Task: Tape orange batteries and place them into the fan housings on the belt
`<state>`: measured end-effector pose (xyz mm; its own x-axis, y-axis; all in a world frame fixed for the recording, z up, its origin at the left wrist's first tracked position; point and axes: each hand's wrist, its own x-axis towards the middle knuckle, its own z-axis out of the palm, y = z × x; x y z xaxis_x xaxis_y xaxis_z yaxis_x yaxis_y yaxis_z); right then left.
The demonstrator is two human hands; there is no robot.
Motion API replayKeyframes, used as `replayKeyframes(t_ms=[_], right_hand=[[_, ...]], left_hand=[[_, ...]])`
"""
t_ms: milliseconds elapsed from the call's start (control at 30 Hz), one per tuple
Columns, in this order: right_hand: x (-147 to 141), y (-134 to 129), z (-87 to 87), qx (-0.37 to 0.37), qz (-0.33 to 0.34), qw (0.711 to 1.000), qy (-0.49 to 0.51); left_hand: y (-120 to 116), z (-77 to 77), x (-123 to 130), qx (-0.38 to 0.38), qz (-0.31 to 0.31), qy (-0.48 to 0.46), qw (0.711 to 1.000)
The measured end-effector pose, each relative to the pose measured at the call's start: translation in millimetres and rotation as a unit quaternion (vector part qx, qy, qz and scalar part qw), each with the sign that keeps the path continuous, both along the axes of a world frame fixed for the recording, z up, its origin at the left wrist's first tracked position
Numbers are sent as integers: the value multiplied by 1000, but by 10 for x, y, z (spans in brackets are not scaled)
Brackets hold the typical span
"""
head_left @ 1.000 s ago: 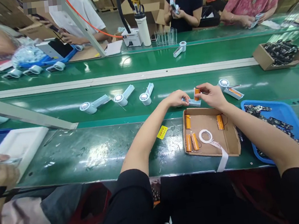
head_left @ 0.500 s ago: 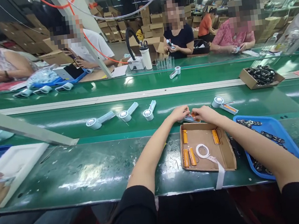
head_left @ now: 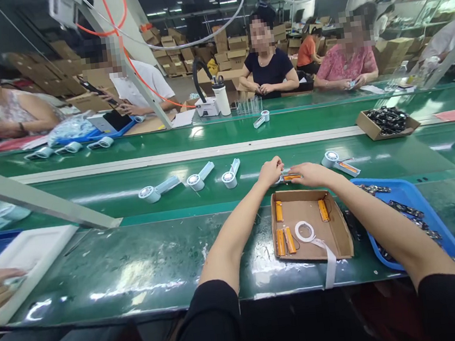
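A light blue handheld fan (head_left: 277, 181) lies on the green belt between my hands, its open handle pointing right. An orange battery (head_left: 293, 176) sits in that handle. My left hand (head_left: 271, 171) is closed at the fan's head end, fingers curled; its grip is partly hidden. My right hand (head_left: 310, 174) has its fingers closed around the handle's right end, by the battery. Just below my hands stands a shallow cardboard box (head_left: 319, 250) with several orange batteries and a roll of white tape (head_left: 305, 231), whose loose end hangs over the box's front edge.
A blue tray (head_left: 442, 222) of dark metal parts lies under my right forearm. Several fans, including one fan with a battery (head_left: 331, 158), rest along the belt. A slanted metal post (head_left: 49, 196) crosses at left. Co-workers sit opposite; others' hands show at both sides.
The battery, tilted in my right fingers before, now lies along the fan's handle. My right hand has flattened over the handle's end, and my left fingers have lifted slightly. The view has shifted a little.
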<state>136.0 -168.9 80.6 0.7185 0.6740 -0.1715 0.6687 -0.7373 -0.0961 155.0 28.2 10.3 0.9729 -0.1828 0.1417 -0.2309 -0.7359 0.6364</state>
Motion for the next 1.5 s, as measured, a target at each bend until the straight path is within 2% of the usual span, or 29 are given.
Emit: replayKeyframes(t_ms=[100, 167, 233, 300, 400, 467, 533, 667, 800, 967, 1033, 1100, 1167, 1233, 1267, 1333, 1433, 1500], right_hand=[[-525, -391, 23, 136, -29, 989, -49], [-1033, -682, -99, 261, -44, 962, -62], [-1562, -909, -279, 331, -42, 939, -82], [-2019, -1027, -446, 343, -26, 934, -93], [-2472, -1044, -615, 299, 13, 948, -110], [-2628, -1015, -693, 271, 22, 953, -137], [-2704, -978, -764, 258, 18, 949, -181], [-2749, -838, -874, 265, -27, 915, -303], [-2784, -604, -924, 262, -104, 892, -352], [-2738, -446, -984, 274, -140, 877, -368], [-2650, -448, -971, 332, -123, 860, -367], [-2549, -471, -911, 435, -104, 827, -342], [-2481, -494, -808, 519, -104, 788, -315], [-2488, -489, -678, 567, -116, 758, -302], [-2524, -471, -607, 587, -107, 746, -296], [-2646, -403, -462, 621, -31, 737, -265], [-2858, -264, -272, 598, 149, 763, -196], [-2953, -182, -186, 560, 221, 781, -165]], left_hand=[[-2, 145, -241, 43, -60, -38, 997], [-18, 216, -499, 64, -142, -51, 986], [-53, 272, -781, 100, -244, -52, 963], [-113, 310, -1051, 171, -337, -81, 922], [-245, 307, -1410, 269, -408, -184, 853], [-334, 247, -1617, 290, -426, -204, 832], [-401, 156, -1778, 312, -438, -163, 827], [-443, 29, -1907, 336, -431, -76, 834], [-385, 45, -1869, 294, -427, -86, 851], [-296, 59, -1849, 288, -481, -101, 822], [-277, 78, -1849, 292, -463, -124, 828], [-244, 126, -1862, 290, -438, -139, 839], [-186, 190, -1906, 269, -392, -167, 864], [-111, 237, -1990, 232, -324, -220, 890], [-72, 244, -2046, 215, -286, -250, 900], [-3, 224, -2181, 194, -219, -294, 910], [83, 138, -2435, 154, -166, -313, 922], [144, 86, -2628, 99, -169, -306, 932]])
